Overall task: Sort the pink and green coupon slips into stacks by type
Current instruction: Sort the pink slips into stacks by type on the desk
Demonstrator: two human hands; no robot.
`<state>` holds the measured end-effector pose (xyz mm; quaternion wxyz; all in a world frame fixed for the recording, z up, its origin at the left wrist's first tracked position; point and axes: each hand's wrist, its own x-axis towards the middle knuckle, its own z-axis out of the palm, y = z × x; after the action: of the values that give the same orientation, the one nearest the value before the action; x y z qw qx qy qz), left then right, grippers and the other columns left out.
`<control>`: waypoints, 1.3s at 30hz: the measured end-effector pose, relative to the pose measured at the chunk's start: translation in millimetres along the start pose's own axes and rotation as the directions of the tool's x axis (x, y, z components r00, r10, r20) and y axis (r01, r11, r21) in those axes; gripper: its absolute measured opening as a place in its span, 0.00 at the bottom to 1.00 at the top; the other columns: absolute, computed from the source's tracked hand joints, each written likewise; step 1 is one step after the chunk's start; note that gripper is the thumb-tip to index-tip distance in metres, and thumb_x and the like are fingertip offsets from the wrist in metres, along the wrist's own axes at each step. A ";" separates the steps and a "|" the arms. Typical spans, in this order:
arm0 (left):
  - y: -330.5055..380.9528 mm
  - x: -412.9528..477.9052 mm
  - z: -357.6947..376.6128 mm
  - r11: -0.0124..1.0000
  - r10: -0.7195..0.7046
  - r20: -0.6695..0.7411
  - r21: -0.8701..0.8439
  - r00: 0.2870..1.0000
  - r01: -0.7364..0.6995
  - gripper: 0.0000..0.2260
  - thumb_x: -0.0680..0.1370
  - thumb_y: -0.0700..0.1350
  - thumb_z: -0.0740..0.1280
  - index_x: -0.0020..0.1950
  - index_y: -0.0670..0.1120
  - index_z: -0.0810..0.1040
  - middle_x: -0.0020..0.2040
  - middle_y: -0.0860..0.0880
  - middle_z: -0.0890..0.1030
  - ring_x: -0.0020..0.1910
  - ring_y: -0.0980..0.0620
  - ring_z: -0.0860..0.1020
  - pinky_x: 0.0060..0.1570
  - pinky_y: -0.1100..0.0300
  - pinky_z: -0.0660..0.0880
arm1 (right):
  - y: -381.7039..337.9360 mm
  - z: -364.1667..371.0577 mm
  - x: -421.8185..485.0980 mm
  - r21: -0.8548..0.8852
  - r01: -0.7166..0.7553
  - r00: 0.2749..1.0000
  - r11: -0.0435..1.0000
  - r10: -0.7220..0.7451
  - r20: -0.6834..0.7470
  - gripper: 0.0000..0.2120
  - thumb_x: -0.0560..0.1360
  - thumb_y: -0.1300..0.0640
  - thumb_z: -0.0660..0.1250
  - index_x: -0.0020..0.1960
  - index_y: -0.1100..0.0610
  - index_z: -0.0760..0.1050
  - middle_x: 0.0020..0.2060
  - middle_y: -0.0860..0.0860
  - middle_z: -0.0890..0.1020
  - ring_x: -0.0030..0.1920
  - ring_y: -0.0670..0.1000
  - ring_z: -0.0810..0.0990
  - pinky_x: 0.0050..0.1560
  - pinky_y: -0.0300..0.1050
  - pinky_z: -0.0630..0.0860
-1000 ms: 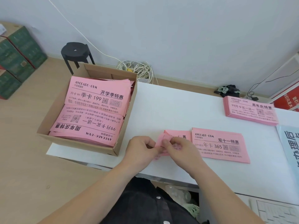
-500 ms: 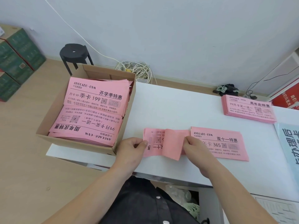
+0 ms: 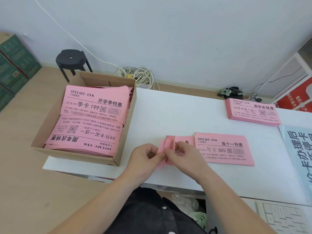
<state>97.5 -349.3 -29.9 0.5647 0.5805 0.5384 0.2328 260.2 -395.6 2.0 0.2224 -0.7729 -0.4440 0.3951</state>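
Note:
My left hand point(image 3: 146, 155) and my right hand point(image 3: 183, 155) meet over the table's front edge. Together they pinch a folded, crumpled pink slip point(image 3: 168, 146) between their fingertips. Just right of it lies a flat stack of pink slips point(image 3: 224, 149) marked 365. A second pink stack point(image 3: 253, 112) sits at the far right of the table. A cardboard box point(image 3: 125, 132) on the table's left end is full of mixed pink slips point(image 3: 91, 119). No green slips are in sight.
The white table point(image 3: 177, 112) carries a pale blue printed sheet point(image 3: 300, 157) at the right edge. A black stool point(image 3: 71, 58), a coil of white cable point(image 3: 136, 75) and green cartons point(image 3: 13, 65) stand on the floor behind and left.
Half a second ago my hands were apart with the slip stretched out between them. They have come together again and the slip is bunched up between the fingertips.

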 end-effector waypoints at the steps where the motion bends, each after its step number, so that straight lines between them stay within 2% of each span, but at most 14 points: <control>1: 0.3 -0.3 1.0 1.000 0.001 -0.011 0.014 1.000 -0.001 0.13 0.78 0.46 0.74 0.36 0.46 0.76 0.28 0.55 0.73 0.28 0.60 0.68 0.30 0.70 0.65 | -0.5 1.1 0.6 0.005 0.002 1.000 1.000 -0.001 -0.015 0.17 0.78 0.46 0.65 0.38 0.55 0.67 0.32 0.45 0.72 0.32 0.46 0.68 0.34 0.41 0.64; 3: -3.8 2.9 -1.0 0.999 -0.011 -0.110 0.029 0.994 0.014 0.11 0.79 0.45 0.72 0.39 0.46 0.75 0.31 0.55 0.74 0.28 0.60 0.70 0.31 0.69 0.67 | 2.5 -0.9 2.7 0.045 -0.046 0.999 0.998 0.047 -0.024 0.14 0.80 0.52 0.59 0.38 0.54 0.62 0.32 0.48 0.67 0.32 0.49 0.64 0.34 0.45 0.62; 5: -11.0 7.8 -7.1 0.998 -0.066 -0.191 -0.010 0.979 0.066 0.06 0.81 0.45 0.69 0.45 0.46 0.77 0.38 0.52 0.82 0.36 0.56 0.80 0.40 0.64 0.78 | 8.0 -4.8 4.2 0.060 -0.103 0.994 0.993 0.105 -0.035 0.11 0.80 0.54 0.55 0.40 0.54 0.62 0.34 0.50 0.68 0.33 0.51 0.65 0.34 0.45 0.62; 7: -15.7 9.8 -10.8 0.988 -0.144 -0.183 -0.074 0.973 0.132 0.04 0.83 0.43 0.66 0.49 0.45 0.78 0.44 0.49 0.85 0.44 0.50 0.84 0.45 0.53 0.84 | 11.5 -6.7 4.8 0.042 -0.125 0.992 0.991 0.126 -0.030 0.10 0.80 0.54 0.54 0.41 0.55 0.64 0.35 0.50 0.70 0.34 0.51 0.67 0.34 0.44 0.64; 8: -16.1 9.8 -11.5 0.983 -0.175 -0.173 -0.093 0.969 0.160 0.04 0.84 0.42 0.65 0.51 0.44 0.78 0.45 0.48 0.85 0.45 0.49 0.85 0.43 0.53 0.84 | 11.9 -7.1 5.0 0.037 -0.128 0.991 0.991 0.129 -0.025 0.10 0.81 0.54 0.54 0.41 0.55 0.65 0.35 0.51 0.70 0.34 0.51 0.68 0.34 0.45 0.64; 12: -14.7 9.3 -12.2 0.976 -0.202 -0.156 -0.118 0.967 0.185 0.06 0.85 0.42 0.63 0.53 0.45 0.80 0.48 0.49 0.86 0.46 0.50 0.85 0.36 0.65 0.80 | 10.0 -7.9 3.8 0.033 -0.120 0.992 0.992 0.121 -0.022 0.11 0.81 0.54 0.54 0.43 0.57 0.68 0.36 0.51 0.73 0.34 0.51 0.69 0.35 0.45 0.66; 17: -11.0 5.7 -11.3 0.977 -0.192 -0.106 -0.114 0.976 0.180 0.08 0.84 0.43 0.64 0.49 0.45 0.82 0.44 0.49 0.87 0.41 0.50 0.85 0.35 0.66 0.78 | 8.4 -7.4 2.8 -0.004 -0.117 0.993 0.993 0.117 -0.031 0.14 0.82 0.53 0.55 0.45 0.62 0.70 0.36 0.51 0.74 0.33 0.50 0.70 0.33 0.44 0.66; 21: -6.0 6.0 -9.5 0.966 -0.195 -0.110 -0.191 0.975 0.172 0.05 0.80 0.45 0.71 0.49 0.44 0.81 0.46 0.48 0.87 0.44 0.50 0.85 0.41 0.56 0.84 | 9.1 -4.2 3.4 0.008 -0.120 0.992 0.993 0.120 -0.043 0.12 0.82 0.54 0.55 0.41 0.57 0.66 0.35 0.51 0.72 0.33 0.51 0.69 0.34 0.44 0.65; 25: -7.5 -0.4 -0.1 0.990 -0.110 0.034 -0.089 0.993 0.112 0.13 0.72 0.46 0.79 0.53 0.52 0.80 0.47 0.56 0.86 0.46 0.61 0.83 0.47 0.64 0.79 | 9.4 2.1 3.6 0.015 -0.087 0.992 0.996 0.088 -0.086 0.13 0.81 0.52 0.57 0.42 0.58 0.68 0.35 0.51 0.74 0.34 0.50 0.71 0.34 0.45 0.66; 27: -10.3 -2.3 8.2 0.995 -0.083 0.011 -0.050 0.997 0.083 0.07 0.73 0.44 0.76 0.50 0.50 0.81 0.44 0.52 0.85 0.45 0.53 0.83 0.44 0.62 0.77 | 9.0 7.0 2.8 0.011 -0.046 0.990 0.999 0.047 -0.129 0.13 0.81 0.51 0.60 0.42 0.59 0.69 0.34 0.51 0.74 0.33 0.50 0.70 0.33 0.46 0.65; 29: -8.2 1.1 8.2 0.997 -0.065 -0.085 -0.049 0.994 0.061 0.03 0.75 0.43 0.73 0.45 0.45 0.80 0.40 0.45 0.83 0.39 0.45 0.81 0.38 0.57 0.73 | 7.4 8.1 1.4 -0.002 -0.003 0.977 1.000 0.002 -0.214 0.14 0.80 0.52 0.63 0.40 0.58 0.67 0.32 0.49 0.72 0.32 0.50 0.68 0.32 0.45 0.63; 33: 23.0 14.3 -18.9 0.996 0.044 -0.149 -0.075 0.988 -0.056 0.03 0.75 0.41 0.69 0.44 0.42 0.78 0.40 0.41 0.81 0.34 0.52 0.75 0.36 0.57 0.70 | -6.4 -12.7 -0.3 -0.023 0.008 0.906 1.000 -0.017 -0.423 0.11 0.79 0.52 0.67 0.39 0.53 0.72 0.34 0.44 0.79 0.37 0.47 0.76 0.35 0.42 0.68; 36: 55.5 26.0 -41.0 0.992 0.092 -0.126 -0.079 0.988 -0.102 0.03 0.75 0.39 0.69 0.43 0.43 0.82 0.32 0.50 0.79 0.31 0.57 0.73 0.33 0.63 0.68 | -21.7 -29.0 -1.2 -0.123 0.006 0.876 0.992 -0.065 -0.478 0.10 0.77 0.50 0.66 0.39 0.53 0.72 0.34 0.46 0.80 0.37 0.49 0.78 0.37 0.46 0.74; 39: 77.0 35.9 -47.6 0.992 0.117 -0.038 -0.035 0.992 -0.118 0.05 0.77 0.41 0.68 0.47 0.43 0.84 0.36 0.52 0.83 0.34 0.56 0.76 0.36 0.62 0.71 | -31.4 -28.4 -3.2 -0.288 0.059 0.847 0.956 -0.200 -0.492 0.09 0.78 0.51 0.67 0.40 0.51 0.71 0.36 0.44 0.79 0.38 0.51 0.77 0.37 0.47 0.75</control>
<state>94.8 -281.4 39.8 0.5509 0.5964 0.5090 0.2859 266.2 -382.2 41.9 0.2556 -0.8406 -0.4679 0.0954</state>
